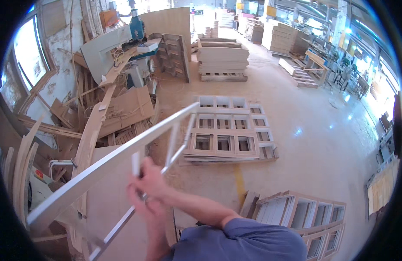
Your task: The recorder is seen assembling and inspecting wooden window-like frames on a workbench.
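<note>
A long white wooden lattice frame, with two long rails and short crossbars, stands slanted across my left side. It runs from the lower left up toward the middle. My right hand reaches in between the rails, its fingers curled at a short crossbar. Just below, my left hand is raised close beside the right one, near the lower rail. Its fingers are blurred and partly covered, so their grip is unclear. A flat pale board surface lies beneath the frame.
Stacked lattice frames lie on a pallet ahead; more frames stand at my lower right. Farther off is a stack of panels. Planks and scrap boards crowd the left by the wall. Concrete floor stretches to the right.
</note>
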`<state>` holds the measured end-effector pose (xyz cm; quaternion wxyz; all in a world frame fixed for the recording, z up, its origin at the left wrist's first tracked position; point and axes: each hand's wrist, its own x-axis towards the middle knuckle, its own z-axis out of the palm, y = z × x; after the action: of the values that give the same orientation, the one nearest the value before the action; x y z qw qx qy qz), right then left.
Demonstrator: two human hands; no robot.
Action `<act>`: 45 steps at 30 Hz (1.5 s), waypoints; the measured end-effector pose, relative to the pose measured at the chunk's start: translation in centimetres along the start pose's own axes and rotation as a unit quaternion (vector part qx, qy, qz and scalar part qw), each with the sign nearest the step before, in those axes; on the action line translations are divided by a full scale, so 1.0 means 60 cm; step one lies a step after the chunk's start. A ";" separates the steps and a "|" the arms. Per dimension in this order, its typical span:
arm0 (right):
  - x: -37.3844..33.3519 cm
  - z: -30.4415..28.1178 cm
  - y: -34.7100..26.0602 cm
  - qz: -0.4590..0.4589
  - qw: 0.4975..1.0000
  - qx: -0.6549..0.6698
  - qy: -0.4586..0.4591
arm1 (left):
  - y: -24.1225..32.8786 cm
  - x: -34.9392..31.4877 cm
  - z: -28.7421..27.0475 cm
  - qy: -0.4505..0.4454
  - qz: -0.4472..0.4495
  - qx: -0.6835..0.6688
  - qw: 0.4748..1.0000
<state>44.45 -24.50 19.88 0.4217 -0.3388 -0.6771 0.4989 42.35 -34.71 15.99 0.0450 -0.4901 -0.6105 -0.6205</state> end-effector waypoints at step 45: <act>-0.274 0.495 0.237 -0.420 0.769 -0.207 -0.435 | 0.026 -0.704 -0.776 0.247 -0.572 0.510 0.592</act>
<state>24.79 -46.65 -2.00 0.1694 0.1534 -0.9497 0.2143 39.39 -95.37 -0.40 0.0725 0.2355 -0.9477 -0.2029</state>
